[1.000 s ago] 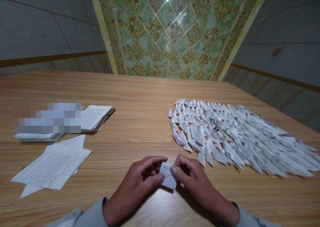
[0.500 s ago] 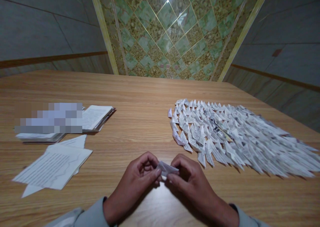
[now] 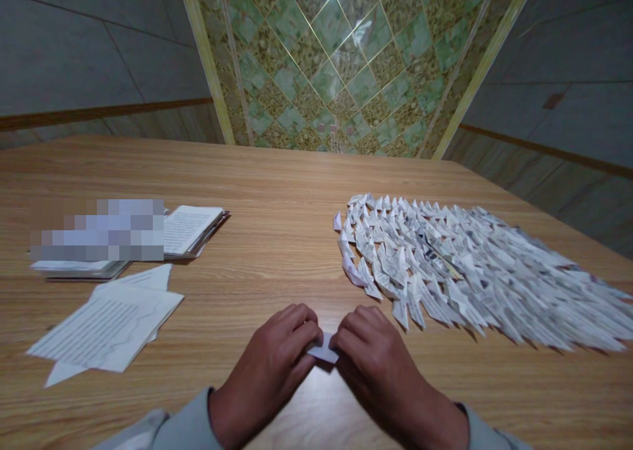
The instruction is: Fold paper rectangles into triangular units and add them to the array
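My left hand (image 3: pixel 267 364) and my right hand (image 3: pixel 380 371) meet low in the middle of the wooden table, pinching a small folded piece of white paper (image 3: pixel 323 349) between them. Most of that paper is hidden by my fingers, and only a narrow strip shows. To the right, just beyond my right hand, lies a large spread of small folded printed-paper boats (image 3: pixel 445 272), packed in overlapping rows. Neither hand touches them.
On the left of the wooden table (image 3: pixel 277 173) lie loose printed sheets (image 3: pixel 106 324) and a thick stack of printed pages (image 3: pixel 190 231), partly covered by a blurred patch. Tiled walls and a green patterned panel stand beyond the table's far edge.
The white paper has gone from a broad folded shape to a narrow flattened strip. My hands have come lower and closer together around it, and the head view has shifted slightly.
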### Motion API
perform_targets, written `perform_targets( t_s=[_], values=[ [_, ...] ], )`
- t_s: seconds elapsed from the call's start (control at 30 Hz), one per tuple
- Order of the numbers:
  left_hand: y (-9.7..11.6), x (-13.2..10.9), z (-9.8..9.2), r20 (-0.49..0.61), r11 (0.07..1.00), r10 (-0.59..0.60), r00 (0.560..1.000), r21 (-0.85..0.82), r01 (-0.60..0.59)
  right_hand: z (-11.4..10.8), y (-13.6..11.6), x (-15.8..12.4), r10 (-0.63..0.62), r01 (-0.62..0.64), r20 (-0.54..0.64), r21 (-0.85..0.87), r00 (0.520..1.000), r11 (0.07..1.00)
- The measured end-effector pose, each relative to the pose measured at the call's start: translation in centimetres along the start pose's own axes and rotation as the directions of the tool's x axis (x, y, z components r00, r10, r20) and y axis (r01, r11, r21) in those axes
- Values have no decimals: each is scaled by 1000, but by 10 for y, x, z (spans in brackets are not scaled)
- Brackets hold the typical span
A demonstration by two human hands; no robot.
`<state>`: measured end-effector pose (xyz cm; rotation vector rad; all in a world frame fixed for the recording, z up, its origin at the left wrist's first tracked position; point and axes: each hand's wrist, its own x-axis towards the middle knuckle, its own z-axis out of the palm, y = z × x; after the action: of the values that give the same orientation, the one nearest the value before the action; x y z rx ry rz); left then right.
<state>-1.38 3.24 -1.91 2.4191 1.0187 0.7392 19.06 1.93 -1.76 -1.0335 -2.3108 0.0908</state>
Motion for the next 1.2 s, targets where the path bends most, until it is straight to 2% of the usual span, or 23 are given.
perform_targets(
  t_s=[0.17,0.4,0.67,0.87,1.2],
  values=[
    [-2,-2,0,131,990,-32,991,139,14,1,0,-3,-16,9,162,45,987,999],
    [7,0,-12,263,992,-39,964,123,6,-3,4,-7,25,-55,316,87,949,995],
    [4,-3,-9,248,995,-70,966,85,50,-7,4,-3,56,-109,334,143,941,984],
    [5,-1,-14,231,990,-137,963,61,126,-8,2,0,163,-238,337,196,927,951],
    [9,5,-16,250,969,-241,938,114,218,-3,5,2,300,-338,314,73,901,938]
  ],
)
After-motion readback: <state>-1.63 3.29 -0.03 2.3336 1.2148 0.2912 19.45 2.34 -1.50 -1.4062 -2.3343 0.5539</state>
